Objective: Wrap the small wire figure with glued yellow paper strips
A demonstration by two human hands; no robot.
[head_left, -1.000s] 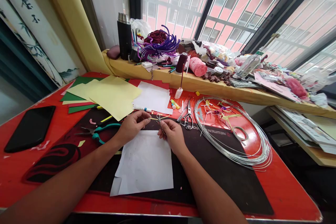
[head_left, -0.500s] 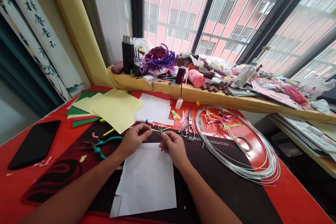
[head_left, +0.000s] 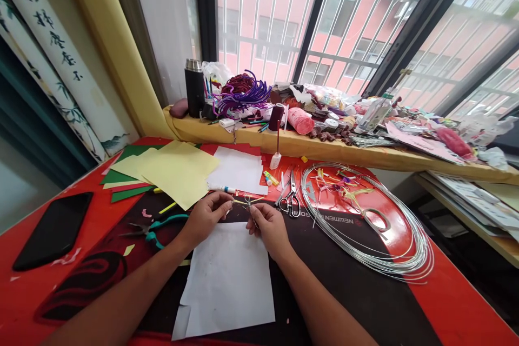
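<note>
My left hand (head_left: 206, 219) pinches the left end of a thin yellowish strip (head_left: 239, 202) between thumb and finger. My right hand (head_left: 268, 226) is closed on a small twisted wire piece (head_left: 248, 201) where the strip meets it; the fingers hide its lower part. Both hands hover over the top edge of a white paper sheet (head_left: 229, 281), which has a torn left side. Teal-handled pliers (head_left: 152, 232) lie beside my left forearm. Black-handled scissors (head_left: 290, 203) rest just beyond my right hand.
A large coil of silver wire (head_left: 405, 265) lies at the right around paper scraps and a tape roll (head_left: 376, 220). Yellow paper (head_left: 178, 170) is at the back left, a black phone (head_left: 52, 231) nearer. A small white bottle (head_left: 275, 160) stands before the crowded windowsill (head_left: 243, 135).
The view has shifted slightly. Both hands stay almost in place, still pinching the strip and wire piece; the strip's right end now shows more clearly past my right fingertips.
</note>
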